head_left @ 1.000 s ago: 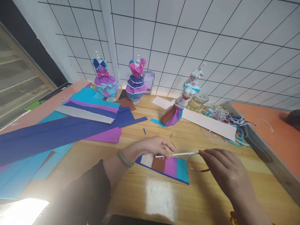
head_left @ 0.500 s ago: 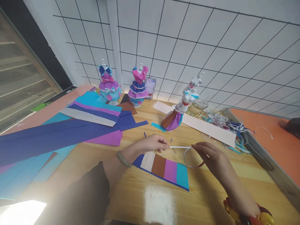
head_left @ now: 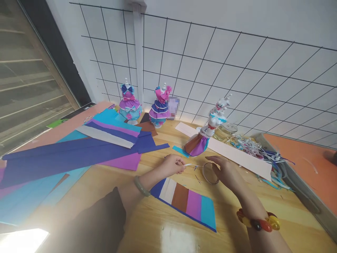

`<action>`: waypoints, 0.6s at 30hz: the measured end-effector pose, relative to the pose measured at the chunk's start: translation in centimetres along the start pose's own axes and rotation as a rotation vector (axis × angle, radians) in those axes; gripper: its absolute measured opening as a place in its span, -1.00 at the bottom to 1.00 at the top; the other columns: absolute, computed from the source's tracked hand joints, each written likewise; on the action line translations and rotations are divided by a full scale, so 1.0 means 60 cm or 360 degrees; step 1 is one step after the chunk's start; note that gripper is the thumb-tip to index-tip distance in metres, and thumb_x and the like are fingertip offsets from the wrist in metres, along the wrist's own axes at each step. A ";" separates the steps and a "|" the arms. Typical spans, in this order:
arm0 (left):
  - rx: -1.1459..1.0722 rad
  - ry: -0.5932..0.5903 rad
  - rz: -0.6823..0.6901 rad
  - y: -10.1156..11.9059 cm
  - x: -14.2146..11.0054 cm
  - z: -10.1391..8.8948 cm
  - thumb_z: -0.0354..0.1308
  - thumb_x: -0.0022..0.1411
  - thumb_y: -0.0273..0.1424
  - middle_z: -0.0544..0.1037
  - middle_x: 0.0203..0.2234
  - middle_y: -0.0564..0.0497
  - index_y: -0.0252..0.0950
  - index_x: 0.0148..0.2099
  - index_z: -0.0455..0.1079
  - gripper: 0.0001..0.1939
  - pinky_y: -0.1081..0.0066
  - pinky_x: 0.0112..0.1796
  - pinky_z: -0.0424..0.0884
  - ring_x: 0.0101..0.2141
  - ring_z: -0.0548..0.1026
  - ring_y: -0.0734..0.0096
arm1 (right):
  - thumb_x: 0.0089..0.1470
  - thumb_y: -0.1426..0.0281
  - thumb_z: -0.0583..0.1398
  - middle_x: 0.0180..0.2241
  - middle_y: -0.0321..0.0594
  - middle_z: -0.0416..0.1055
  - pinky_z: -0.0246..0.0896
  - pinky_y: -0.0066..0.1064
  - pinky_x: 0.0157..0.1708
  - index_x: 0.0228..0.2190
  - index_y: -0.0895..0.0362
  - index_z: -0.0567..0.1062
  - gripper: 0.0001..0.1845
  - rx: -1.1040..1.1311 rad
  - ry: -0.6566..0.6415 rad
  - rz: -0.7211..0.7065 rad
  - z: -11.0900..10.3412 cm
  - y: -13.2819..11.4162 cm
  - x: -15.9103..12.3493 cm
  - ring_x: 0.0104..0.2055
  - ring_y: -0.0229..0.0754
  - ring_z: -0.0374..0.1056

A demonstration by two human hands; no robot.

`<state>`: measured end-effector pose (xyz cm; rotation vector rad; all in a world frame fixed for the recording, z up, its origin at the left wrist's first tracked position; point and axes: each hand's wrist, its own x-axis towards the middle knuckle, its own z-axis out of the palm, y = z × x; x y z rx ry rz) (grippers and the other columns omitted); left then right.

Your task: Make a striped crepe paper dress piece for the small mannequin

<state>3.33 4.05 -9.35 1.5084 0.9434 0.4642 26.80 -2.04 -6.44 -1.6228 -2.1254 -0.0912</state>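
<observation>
Between my left thumb and fingers is the end of a narrow white tape strip (head_left: pixel 187 164); my left hand (head_left: pixel 173 165) is closed in a pinch. The strip runs right, looking twisted and thin, toward a slim ring-shaped tape roll (head_left: pixel 203 173). My right hand (head_left: pixel 226 173) curves over the roll's right side and holds it upright above the table; its fingertips partly hide the contact. Below both hands lies a striped crepe paper panel (head_left: pixel 179 200) in blue, white, brown, purple and turquoise. Small wire-like bits (head_left: pixel 198 179) lie behind it.
Two dress forms (head_left: pixel 129 105) (head_left: pixel 158 111) in paper dresses stand at the back. A third dress form (head_left: pixel 207 130) leans right of centre. Paper sheets (head_left: pixel 65 158) cover the left side. A pale strip (head_left: pixel 237 156) and a ribbon tangle (head_left: pixel 252 149) lie right, near the tray edge (head_left: pixel 297 182).
The view has tilted, so the scene sits lower. My right hand and the tape roll have come closer to my left hand. The strip was straight and flat; now it looks twisted.
</observation>
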 end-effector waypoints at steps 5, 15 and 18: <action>0.0350 0.0127 0.0052 -0.004 -0.005 -0.008 0.24 -0.06 -0.42 0.50 -0.50 0.04 -0.33 -0.14 0.41 -0.65 0.48 -0.42 0.30 -0.46 0.45 0.42 | 0.11 0.37 0.08 -0.20 -0.09 0.52 0.36 -0.18 -0.24 -0.21 0.15 0.50 -0.73 0.0054 0.0153 0.0210 -0.020 -0.002 0.027 -0.18 -0.05 0.44; 0.0695 0.0060 0.0149 -0.001 -0.006 -0.034 0.14 0.02 -0.41 0.54 -0.48 -0.01 -0.32 -0.43 0.45 -0.91 0.47 -0.43 0.23 -0.43 0.44 0.39 | 0.06 0.39 0.15 -0.32 -0.13 0.53 0.36 -0.31 -0.31 -0.35 0.14 0.54 -0.84 0.0279 -0.0226 0.0032 0.048 -0.045 0.008 -0.30 -0.14 0.44; 0.0703 -0.0004 0.0149 -0.001 -0.007 -0.040 0.11 0.03 -0.41 0.53 -0.54 0.01 -0.32 -0.46 0.43 -0.89 0.48 -0.46 0.22 -0.47 0.44 0.41 | 0.06 0.44 0.15 -0.30 -0.19 0.53 0.32 -0.31 -0.19 -0.33 0.10 0.55 -0.83 0.0316 -0.0295 -0.0032 0.070 -0.057 0.003 -0.23 -0.17 0.42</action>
